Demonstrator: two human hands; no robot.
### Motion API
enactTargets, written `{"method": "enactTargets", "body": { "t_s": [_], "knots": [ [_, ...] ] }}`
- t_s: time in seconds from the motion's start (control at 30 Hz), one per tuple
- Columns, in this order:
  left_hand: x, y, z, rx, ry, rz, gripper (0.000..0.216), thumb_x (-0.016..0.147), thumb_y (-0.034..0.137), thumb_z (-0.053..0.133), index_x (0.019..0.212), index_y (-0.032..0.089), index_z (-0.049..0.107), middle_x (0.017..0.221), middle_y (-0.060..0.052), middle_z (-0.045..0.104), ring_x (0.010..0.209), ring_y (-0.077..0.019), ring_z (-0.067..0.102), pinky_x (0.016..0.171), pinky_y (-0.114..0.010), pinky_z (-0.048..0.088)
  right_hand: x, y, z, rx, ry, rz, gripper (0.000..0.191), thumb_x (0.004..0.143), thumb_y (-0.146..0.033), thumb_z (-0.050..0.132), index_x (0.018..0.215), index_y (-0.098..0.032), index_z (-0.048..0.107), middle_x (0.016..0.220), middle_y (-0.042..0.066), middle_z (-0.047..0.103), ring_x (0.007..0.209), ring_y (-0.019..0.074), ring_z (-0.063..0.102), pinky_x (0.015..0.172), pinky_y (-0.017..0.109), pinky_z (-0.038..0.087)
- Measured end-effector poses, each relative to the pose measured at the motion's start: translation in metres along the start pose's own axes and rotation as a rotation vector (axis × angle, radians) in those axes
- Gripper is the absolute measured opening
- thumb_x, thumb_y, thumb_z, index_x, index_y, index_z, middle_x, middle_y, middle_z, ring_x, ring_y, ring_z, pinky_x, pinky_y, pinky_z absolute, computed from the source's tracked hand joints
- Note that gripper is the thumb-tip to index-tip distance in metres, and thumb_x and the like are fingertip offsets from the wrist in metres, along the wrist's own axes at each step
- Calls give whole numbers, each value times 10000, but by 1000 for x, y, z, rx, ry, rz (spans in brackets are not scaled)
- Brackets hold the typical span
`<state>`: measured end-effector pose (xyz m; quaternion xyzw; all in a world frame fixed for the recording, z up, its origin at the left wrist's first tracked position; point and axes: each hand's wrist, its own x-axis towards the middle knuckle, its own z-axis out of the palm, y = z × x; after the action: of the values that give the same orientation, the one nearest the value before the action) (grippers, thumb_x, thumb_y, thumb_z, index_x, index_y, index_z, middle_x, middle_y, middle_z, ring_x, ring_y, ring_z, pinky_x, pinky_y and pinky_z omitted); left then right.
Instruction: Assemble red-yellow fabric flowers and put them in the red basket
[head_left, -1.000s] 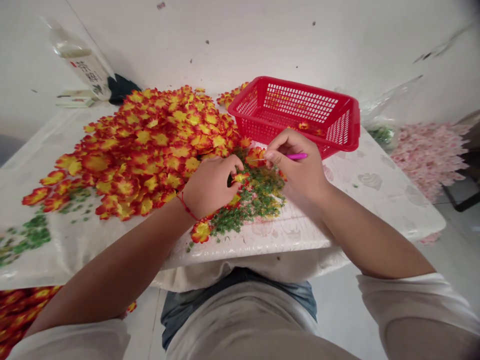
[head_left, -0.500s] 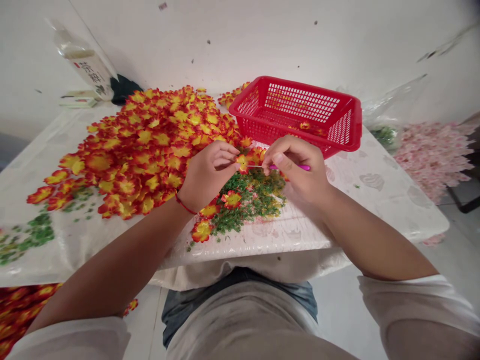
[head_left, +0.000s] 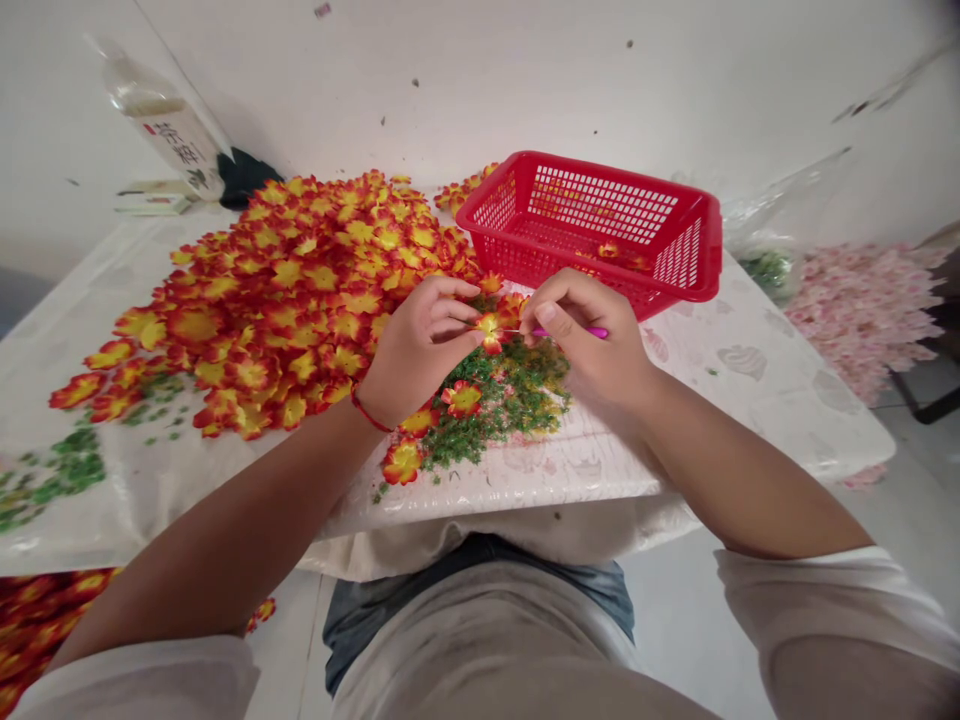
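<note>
My left hand (head_left: pixel 416 345) pinches a small red-and-yellow fabric flower (head_left: pixel 490 329) just above the table. My right hand (head_left: pixel 589 340) is closed on a thin tool with a pink handle (head_left: pixel 592 332); its metal tip points left into the flower. Both hands hover over a heap of small green pieces (head_left: pixel 502 395). Two loose flowers (head_left: pixel 463 398) lie on that heap near my left wrist. A big pile of the same red-and-yellow flowers (head_left: pixel 300 290) covers the table to the left.
A red plastic basket (head_left: pixel 697 245) with a few flowers inside stands behind my right hand. A bottle (head_left: pixel 161 125) leans at the back left. Pink flowers (head_left: pixel 862 310) lie off the table's right side. The white table edge (head_left: pixel 525 495) runs just above my lap.
My left hand rose from the green heap with a flower pinched in it and met the tool tip. My right hand shifted slightly down and left toward the flower.
</note>
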<state>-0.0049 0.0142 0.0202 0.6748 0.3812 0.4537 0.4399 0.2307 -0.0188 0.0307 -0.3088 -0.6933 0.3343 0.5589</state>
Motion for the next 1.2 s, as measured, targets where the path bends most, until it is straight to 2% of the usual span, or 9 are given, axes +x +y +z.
{"method": "enactTargets", "body": {
  "t_s": [0.13, 0.33, 0.47, 0.73, 0.83, 0.93, 1.03, 1.1, 1.2],
  "knots": [
    [-2, 0, 1, -31, -27, 7, 430, 844, 187, 898, 1227, 245, 712, 1068, -16, 830, 1080, -222, 838, 1015, -361, 700, -1, 2, 1, -8, -21, 14, 383, 1104, -577, 751, 910, -246, 747, 852, 19, 760, 766, 167, 717, 711, 314, 587],
    [-5, 3, -2, -21, -83, 96, 197, 969, 160, 702, 1128, 239, 788, 1005, -31, 849, 960, -212, 827, 916, -356, 674, -3, 2, 4, 74, -3, 45, 367, 1095, -576, 766, 933, -247, 753, 891, 14, 784, 744, 143, 748, 697, 282, 630],
    [-7, 7, 1, 23, -95, 158, 177, 923, 152, 747, 1079, 220, 794, 1012, -36, 846, 993, -202, 825, 933, -332, 649, -2, 1, 3, 106, -1, 36, 375, 1084, -577, 784, 932, -236, 744, 874, 7, 787, 692, 129, 762, 675, 270, 642],
    [-12, 15, 8, -128, -106, 16, 313, 868, 350, 941, 1093, 223, 764, 1031, -52, 873, 987, -233, 861, 914, -357, 719, -2, 3, 8, 41, 58, 14, 423, 1017, -661, 830, 935, -264, 710, 802, -3, 755, 721, 168, 758, 694, 307, 650],
    [-12, 15, 9, -134, -98, -12, 390, 831, 437, 1001, 1041, 230, 745, 1022, -60, 876, 985, -253, 871, 915, -388, 734, -4, 6, 11, 103, 17, -6, 420, 1018, -659, 829, 985, -271, 671, 833, -18, 729, 679, 157, 740, 688, 318, 649],
    [-13, 13, 10, -150, -99, -15, 443, 829, 509, 1014, 989, 235, 705, 1016, -66, 870, 968, -255, 869, 905, -407, 736, -7, 9, 14, 162, -42, -42, 433, 1058, -690, 754, 1059, -273, 637, 872, -26, 691, 625, 131, 693, 631, 298, 608],
    [-13, 10, 10, -155, -102, -35, 476, 824, 525, 1012, 922, 243, 642, 1011, -62, 867, 958, -252, 861, 889, -413, 733, -11, 12, 17, 179, -63, -18, 486, 1084, -765, 643, 1184, -292, 603, 931, -21, 621, 682, 137, 659, 596, 282, 558],
    [-13, 9, 10, -149, -92, -44, 504, 802, 521, 1017, 882, 250, 600, 988, -52, 865, 955, -255, 857, 874, -413, 730, -14, 13, 17, 170, -75, 17, 510, 1087, -789, 609, 1238, -302, 586, 994, -8, 589, 762, 149, 642, 648, 292, 568],
    [-12, 8, 10, -138, -71, -31, 519, 790, 510, 1012, 848, 251, 566, 966, -49, 866, 954, -260, 862, 867, -409, 727, -15, 16, 16, 93, -72, 26, 535, 1103, -807, 543, 1258, -299, 604, 1109, 32, 607, 937, 186, 655, 826, 339, 607]
  ]
}}
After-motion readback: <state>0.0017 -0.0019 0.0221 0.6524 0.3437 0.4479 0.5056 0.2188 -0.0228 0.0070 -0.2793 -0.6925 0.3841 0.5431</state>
